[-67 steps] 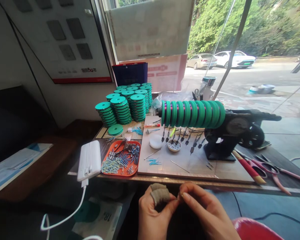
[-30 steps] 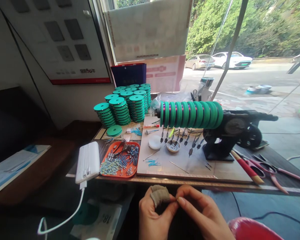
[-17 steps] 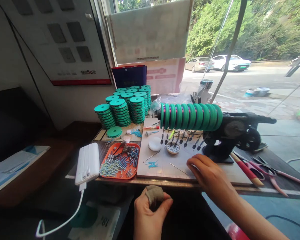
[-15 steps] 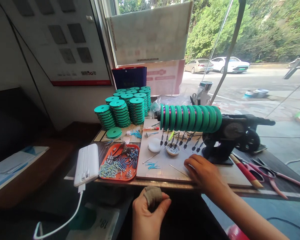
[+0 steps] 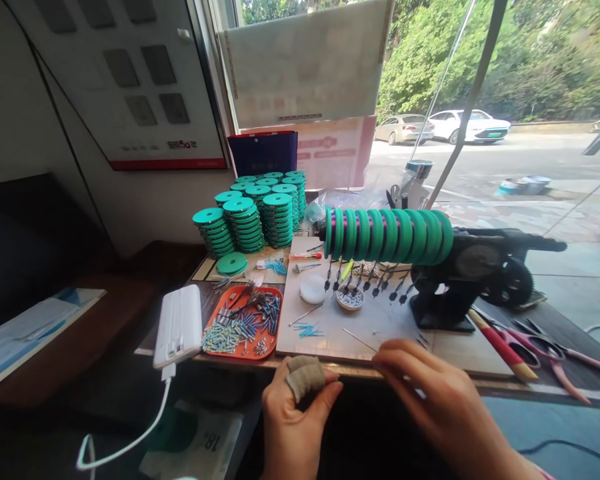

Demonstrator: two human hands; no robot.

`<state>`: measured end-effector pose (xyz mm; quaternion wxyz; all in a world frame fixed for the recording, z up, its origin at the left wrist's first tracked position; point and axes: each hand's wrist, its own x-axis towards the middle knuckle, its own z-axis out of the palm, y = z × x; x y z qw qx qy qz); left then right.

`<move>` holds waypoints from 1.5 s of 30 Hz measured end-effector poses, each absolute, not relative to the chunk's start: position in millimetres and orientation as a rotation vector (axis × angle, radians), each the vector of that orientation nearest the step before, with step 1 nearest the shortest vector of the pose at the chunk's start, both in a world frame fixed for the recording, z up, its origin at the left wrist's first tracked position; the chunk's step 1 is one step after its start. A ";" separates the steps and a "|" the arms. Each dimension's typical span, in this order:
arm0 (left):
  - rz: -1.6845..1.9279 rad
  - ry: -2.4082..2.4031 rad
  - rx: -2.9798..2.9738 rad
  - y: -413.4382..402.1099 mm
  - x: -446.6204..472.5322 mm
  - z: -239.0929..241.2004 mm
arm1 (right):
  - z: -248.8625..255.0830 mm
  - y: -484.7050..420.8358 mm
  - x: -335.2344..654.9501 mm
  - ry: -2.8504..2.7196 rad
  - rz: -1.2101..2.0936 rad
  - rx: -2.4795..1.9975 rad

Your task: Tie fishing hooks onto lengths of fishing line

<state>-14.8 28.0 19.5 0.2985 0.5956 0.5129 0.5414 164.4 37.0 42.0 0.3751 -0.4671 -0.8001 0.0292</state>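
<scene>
Hands at the bench edge
Right hand [image 5: 435, 400] hovers, blurred, grip unreadable, beside the thin needle [image 5: 359, 339] on the white board [image 5: 395, 323]; left hand [image 5: 295, 413] curled closed. Best pinched lightly by its near tip, I'd say

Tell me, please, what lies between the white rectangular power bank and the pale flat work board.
An orange plastic tray of small parts, in the head view.

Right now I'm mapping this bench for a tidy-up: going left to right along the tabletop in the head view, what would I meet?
white power bank → orange tray → white round lid → small bowl → black winder → pink scissors
</scene>
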 end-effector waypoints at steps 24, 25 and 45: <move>1.299 1.309 1.361 5.7 -17.2 -0.4 | 24.6 -1.1 128.2 -1.982 0.376 -1.134; 1.298 1.310 1.366 5.6 -17.5 0.1 | 25.1 -1.2 127.8 -2.001 0.363 -1.152; 1.354 1.341 1.565 4.9 -19.7 -4.8 | 23.0 0.4 122.5 -2.043 0.201 -1.198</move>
